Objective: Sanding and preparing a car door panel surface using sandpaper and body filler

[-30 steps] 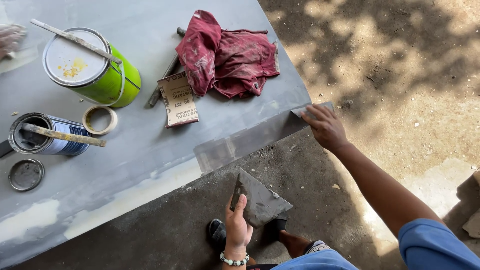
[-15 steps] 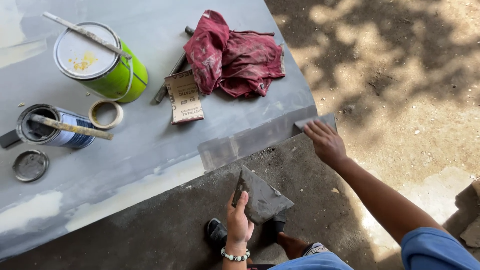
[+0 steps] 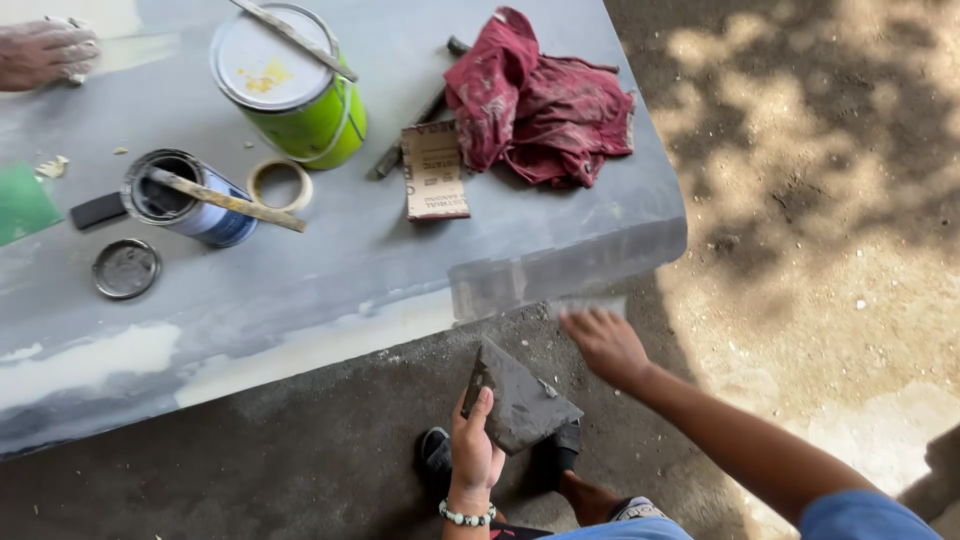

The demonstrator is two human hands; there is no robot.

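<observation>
View from above onto a large grey panel [image 3: 330,270] serving as a worktop over a concrete floor, with sunlit dirt to the right. The person's left hand [image 3: 475,450], wearing a pale bead bracelet, pinches a flat grey board [image 3: 522,400] smeared with filler, thumb on top, held low near the sandalled feet. The right hand [image 3: 605,345] is blurred, just below the panel's front edge near its right corner; its fingers look loosely spread, and a thin grey scraper seems to sit at the fingertips, though the blur leaves the grip unclear. Along the front edge, a fresh-looking grey patch [image 3: 505,285] lies next to pale cream filler stretches [image 3: 300,340] to the left; judging by that, part of the edge is coated and the cream stretches remain uncovered. On the worktop: a lime-green paint can [image 3: 305,110] with a white lid and a stir stick across it; a smaller open blue can [image 3: 195,205] with a stick on its rim, its round lid [image 3: 126,268] lying nearby; a roll of tape [image 3: 280,185]; a tan rectangular sheet of sandpaper [image 3: 433,170] with dark print; a crumpled red rag [image 3: 540,105]. Another person's hand [image 3: 45,50] rests at the top left corner.
</observation>
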